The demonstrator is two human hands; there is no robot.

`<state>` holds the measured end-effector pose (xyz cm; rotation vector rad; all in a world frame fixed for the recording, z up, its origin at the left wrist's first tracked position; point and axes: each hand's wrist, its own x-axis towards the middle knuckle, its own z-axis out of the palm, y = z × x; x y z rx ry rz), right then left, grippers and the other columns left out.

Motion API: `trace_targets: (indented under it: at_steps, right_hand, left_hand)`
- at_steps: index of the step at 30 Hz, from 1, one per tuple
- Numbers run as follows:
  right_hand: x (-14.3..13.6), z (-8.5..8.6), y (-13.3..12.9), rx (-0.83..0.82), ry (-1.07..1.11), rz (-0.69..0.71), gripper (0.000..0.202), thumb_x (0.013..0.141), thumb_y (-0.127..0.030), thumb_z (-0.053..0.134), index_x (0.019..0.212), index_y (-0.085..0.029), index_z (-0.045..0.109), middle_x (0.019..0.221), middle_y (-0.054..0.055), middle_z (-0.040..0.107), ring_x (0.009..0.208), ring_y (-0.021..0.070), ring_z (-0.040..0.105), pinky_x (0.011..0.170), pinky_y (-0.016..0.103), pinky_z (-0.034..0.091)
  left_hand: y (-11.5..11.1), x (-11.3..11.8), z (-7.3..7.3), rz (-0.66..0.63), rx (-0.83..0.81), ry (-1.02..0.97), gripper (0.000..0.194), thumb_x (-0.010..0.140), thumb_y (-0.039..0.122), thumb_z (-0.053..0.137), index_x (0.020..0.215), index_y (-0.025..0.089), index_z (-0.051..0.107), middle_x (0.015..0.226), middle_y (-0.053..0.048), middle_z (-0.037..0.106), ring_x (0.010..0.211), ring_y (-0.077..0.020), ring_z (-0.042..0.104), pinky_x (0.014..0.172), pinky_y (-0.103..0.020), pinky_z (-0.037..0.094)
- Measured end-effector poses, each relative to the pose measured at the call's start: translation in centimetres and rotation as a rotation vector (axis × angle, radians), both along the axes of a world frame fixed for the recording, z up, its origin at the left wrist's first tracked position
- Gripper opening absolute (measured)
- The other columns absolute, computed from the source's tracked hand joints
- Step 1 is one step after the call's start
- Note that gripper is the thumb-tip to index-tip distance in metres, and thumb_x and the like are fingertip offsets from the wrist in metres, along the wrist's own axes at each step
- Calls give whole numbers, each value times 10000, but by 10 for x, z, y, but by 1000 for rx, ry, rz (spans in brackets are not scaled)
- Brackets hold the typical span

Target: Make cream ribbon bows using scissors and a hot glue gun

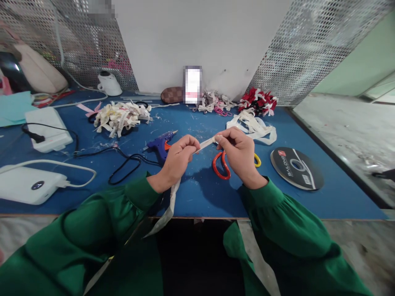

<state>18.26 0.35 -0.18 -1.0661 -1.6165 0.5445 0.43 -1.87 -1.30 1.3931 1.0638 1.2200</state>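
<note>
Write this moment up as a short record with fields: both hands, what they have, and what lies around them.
Left hand: fingers pinching a pale ribbon, a length hanging below
Right hand: fingers pinching the same ribbon
Between hands: short ribbon span
Surface: blue table
Near left hand: blue glue gun
Near right hand: red handle loop, yellow loop
Far right: black reel
Back: lit phone, red-and-white bundle
Back left: whitish ribbon pile
</note>
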Motion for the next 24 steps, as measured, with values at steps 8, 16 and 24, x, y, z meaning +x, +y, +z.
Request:
trace_targets:
  at_steps: [8,16,24]
  right_hand:
    - [0,1,-1,6,-22,0,116,862,-174,633,758,-197,680,676,-17,586,579,116,553,571,282,447]
    - [-1,3,-2,25,-29,13,129,857,-157,632,746,-203,677,670,-15,586,581,121,541,565,285,434]
    - [-1,2,-2,27,-20,22,134,860,-160,630,742,-203,676,661,-13,586,589,126,541,571,292,425]
  left_hand:
    - [-1,1,-3,129,163,243,214,861,324,654,746,185,541,672,36,504,602,-101,414,563,-258,347]
    - [1,1,-3,174,78,210,226,835,316,681,720,188,536,618,50,475,557,-98,400,512,-250,309]
    - [1,2,-4,215,106,215,214,829,300,694,731,186,542,646,45,500,586,-102,429,543,-250,345]
